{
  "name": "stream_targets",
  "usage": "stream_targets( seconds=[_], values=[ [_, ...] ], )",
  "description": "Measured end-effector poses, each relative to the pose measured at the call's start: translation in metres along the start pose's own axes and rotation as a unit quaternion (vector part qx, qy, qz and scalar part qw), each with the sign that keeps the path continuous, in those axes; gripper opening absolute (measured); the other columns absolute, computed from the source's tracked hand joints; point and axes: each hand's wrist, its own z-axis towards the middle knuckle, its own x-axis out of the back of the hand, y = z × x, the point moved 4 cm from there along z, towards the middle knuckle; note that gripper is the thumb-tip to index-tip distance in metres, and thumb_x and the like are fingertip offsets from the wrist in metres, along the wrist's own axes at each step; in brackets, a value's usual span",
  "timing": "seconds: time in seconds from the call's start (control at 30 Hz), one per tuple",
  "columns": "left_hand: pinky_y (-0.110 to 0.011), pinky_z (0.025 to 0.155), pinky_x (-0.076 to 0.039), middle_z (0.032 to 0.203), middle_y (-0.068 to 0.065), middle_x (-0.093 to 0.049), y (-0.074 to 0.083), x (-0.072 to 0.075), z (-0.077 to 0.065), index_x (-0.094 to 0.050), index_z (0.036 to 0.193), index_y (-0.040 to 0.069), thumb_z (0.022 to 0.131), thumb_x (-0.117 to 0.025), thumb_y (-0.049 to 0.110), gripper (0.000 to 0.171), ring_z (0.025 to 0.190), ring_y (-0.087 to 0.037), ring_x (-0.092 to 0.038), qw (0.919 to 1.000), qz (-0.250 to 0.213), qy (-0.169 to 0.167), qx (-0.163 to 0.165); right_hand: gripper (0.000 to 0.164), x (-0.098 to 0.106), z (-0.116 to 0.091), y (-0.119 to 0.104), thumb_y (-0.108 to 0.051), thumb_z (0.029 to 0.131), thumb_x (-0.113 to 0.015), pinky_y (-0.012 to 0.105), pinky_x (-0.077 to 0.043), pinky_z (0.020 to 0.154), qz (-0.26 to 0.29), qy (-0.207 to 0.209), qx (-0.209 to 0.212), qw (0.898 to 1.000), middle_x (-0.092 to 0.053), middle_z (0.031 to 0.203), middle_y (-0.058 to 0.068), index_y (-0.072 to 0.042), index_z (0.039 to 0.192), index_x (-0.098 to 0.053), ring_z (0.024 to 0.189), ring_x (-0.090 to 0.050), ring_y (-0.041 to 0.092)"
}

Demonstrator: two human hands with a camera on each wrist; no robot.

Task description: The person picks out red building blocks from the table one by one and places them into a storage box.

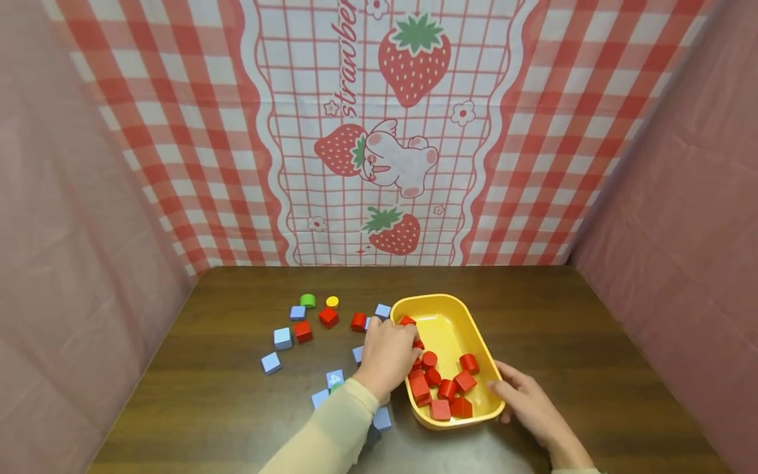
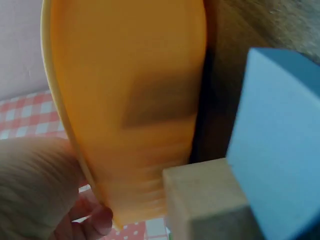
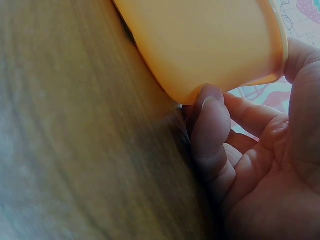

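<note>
A yellow plastic box [image 1: 482, 352] with rounded corners stands on the table, with several red blocks [image 1: 447, 390] inside, some cubes and some cylinders. My right hand [image 1: 530, 401] grips its lower right corner, thumb at the rim and fingers against the outer wall. Over the left rim reaches my left hand [image 1: 387, 352], its curled fingers at the red blocks along that wall. In the left wrist view its fingertips [image 2: 101, 220] are right at the rim; I cannot tell whether they hold a block. A light blue block [image 2: 280, 135] stands close outside the box.
Left of the box lie several blue blocks [image 1: 283, 338], three red blocks [image 1: 328, 317], a green block [image 1: 308, 301] and a yellow block [image 1: 332, 302]. Some are partly hidden behind the left arm. A checked strawberry cloth [image 1: 237, 151] hangs behind the brown table [image 1: 551, 316].
</note>
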Motion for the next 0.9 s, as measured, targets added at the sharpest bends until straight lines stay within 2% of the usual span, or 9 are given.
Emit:
stream_targets(
  seconds=[0.13, 0.23, 0.3, 0.4, 0.5, 0.57, 0.63, 0.73, 0.9],
  values=[
    [-0.033, 0.078, -0.04, 0.089, 0.007, -0.077, -0.007, 0.001, -0.001, -0.08, 0.101, 0.023, 0.096, -0.08, 0.043, 0.02, 0.084, -0.018, -0.064, 0.9992, -0.035, 0.019, -0.003, 0.058, -0.001, -0.001, 0.001, -0.015, 0.104, -0.062, 0.032, -0.055, 0.053, -0.001, -0.001, -0.003, 1.0, -0.071, 0.087, 0.01, 0.008, 0.155, -0.046, 0.053, -0.057, 0.015],
    [-0.035, 0.084, -0.051, 0.106, 0.0, -0.077, -0.025, 0.004, 0.001, -0.078, 0.11, 0.017, 0.103, -0.071, 0.027, 0.014, 0.096, -0.022, -0.069, 0.9947, -0.085, 0.056, 0.012, 0.059, -0.002, -0.001, 0.0, -0.015, 0.104, -0.062, 0.032, -0.055, 0.053, 0.0, -0.004, -0.004, 1.0, -0.071, 0.087, 0.011, 0.008, 0.156, -0.045, 0.053, -0.057, 0.015],
    [-0.039, 0.091, -0.056, 0.118, -0.005, -0.076, -0.04, 0.005, 0.005, -0.075, 0.12, 0.013, 0.103, -0.067, 0.015, 0.019, 0.105, -0.026, -0.07, 0.9928, -0.097, 0.061, 0.035, 0.059, -0.002, -0.001, 0.0, -0.015, 0.104, -0.062, 0.032, -0.055, 0.053, 0.0, -0.002, -0.005, 1.0, -0.071, 0.088, 0.011, 0.008, 0.156, -0.045, 0.053, -0.057, 0.015],
    [-0.045, 0.096, -0.058, 0.129, -0.008, -0.076, -0.059, 0.001, 0.009, -0.074, 0.13, 0.011, 0.102, -0.066, 0.006, 0.029, 0.11, -0.031, -0.069, 0.996, -0.063, 0.018, 0.061, 0.059, -0.001, -0.001, 0.0, -0.015, 0.103, -0.062, 0.031, -0.054, 0.053, -0.003, 0.005, -0.009, 1.0, -0.07, 0.086, 0.01, 0.007, 0.156, -0.046, 0.053, -0.057, 0.015],
    [-0.044, 0.093, -0.06, 0.125, -0.009, -0.078, -0.069, -0.009, 0.008, -0.075, 0.128, 0.009, 0.1, -0.072, 0.006, 0.028, 0.105, -0.031, -0.07, 0.9976, -0.018, -0.038, 0.056, 0.059, -0.001, -0.001, 0.001, -0.015, 0.103, -0.062, 0.031, -0.054, 0.053, -0.006, 0.006, -0.012, 1.0, -0.07, 0.085, 0.01, 0.008, 0.155, -0.046, 0.053, -0.057, 0.014],
    [-0.042, 0.092, -0.062, 0.119, -0.012, -0.078, -0.073, -0.015, 0.006, -0.076, 0.124, 0.006, 0.1, -0.072, 0.006, 0.024, 0.101, -0.03, -0.07, 0.9968, -0.013, -0.056, 0.055, 0.059, -0.001, -0.001, 0.001, -0.015, 0.103, -0.062, 0.031, -0.054, 0.052, -0.006, 0.005, -0.011, 1.0, -0.07, 0.085, 0.01, 0.008, 0.155, -0.046, 0.052, -0.056, 0.014],
    [-0.042, 0.089, -0.063, 0.113, -0.016, -0.074, -0.076, -0.019, 0.004, -0.074, 0.12, 0.003, 0.1, -0.073, 0.004, 0.02, 0.098, -0.03, -0.071, 0.9959, -0.026, -0.056, 0.066, 0.059, -0.001, -0.001, 0.002, -0.015, 0.103, -0.062, 0.031, -0.054, 0.052, -0.005, 0.005, -0.009, 1.0, -0.07, 0.086, 0.01, 0.008, 0.155, -0.046, 0.052, -0.056, 0.014],
    [-0.045, 0.085, -0.064, 0.11, -0.02, -0.069, -0.08, -0.019, 0.002, -0.071, 0.116, 0.0, 0.098, -0.073, 0.002, 0.019, 0.095, -0.033, -0.071, 0.995, -0.035, -0.034, 0.087, 0.059, -0.001, -0.001, 0.002, -0.014, 0.103, -0.062, 0.031, -0.055, 0.053, -0.004, 0.006, -0.008, 1.0, -0.071, 0.086, 0.01, 0.008, 0.155, -0.046, 0.052, -0.057, 0.014],
    [-0.05, 0.083, -0.06, 0.114, -0.022, -0.069, -0.095, -0.012, -0.001, -0.072, 0.113, 0.0, 0.098, -0.071, 0.006, 0.016, 0.097, -0.038, -0.069, 0.9892, 0.005, 0.011, 0.146, 0.058, -0.001, 0.001, 0.001, -0.014, 0.103, -0.061, 0.032, -0.055, 0.053, 0.0, 0.004, 0.001, 1.0, -0.071, 0.087, 0.01, 0.008, 0.155, -0.047, 0.054, -0.058, 0.015]
  ],
)
